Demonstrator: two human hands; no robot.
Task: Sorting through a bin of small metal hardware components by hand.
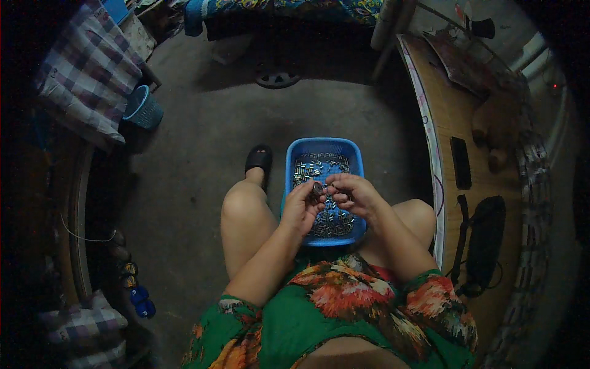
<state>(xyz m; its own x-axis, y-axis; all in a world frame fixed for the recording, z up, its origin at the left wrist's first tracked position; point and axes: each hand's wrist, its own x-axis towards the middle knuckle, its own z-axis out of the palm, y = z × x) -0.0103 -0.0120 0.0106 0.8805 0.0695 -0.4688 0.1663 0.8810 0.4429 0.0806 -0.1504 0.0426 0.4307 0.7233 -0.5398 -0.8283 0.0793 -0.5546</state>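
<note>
Over a blue plastic basket [291, 166], my two hands are close together. Between its fingertips my left hand [299, 208] holds a small round dark metal piece [317, 188]. The fingers of my right hand [357, 194] are closed in a pinch right beside it; what they hold is too small to make out. Many short shiny metal cylinders [332, 230] lie loose in the basket, heaped at its near end and spread at its far end. The basket sits between my knees, its near edge by my lap.
A wooden tabletop [452, 209] on the right bears a flat black phone-like object [460, 163] and a black pouch with a strap [487, 237]. To the left stand a blue wastebasket [145, 109] and checked cloth [92, 74]. A round-based stand [278, 80] is ahead.
</note>
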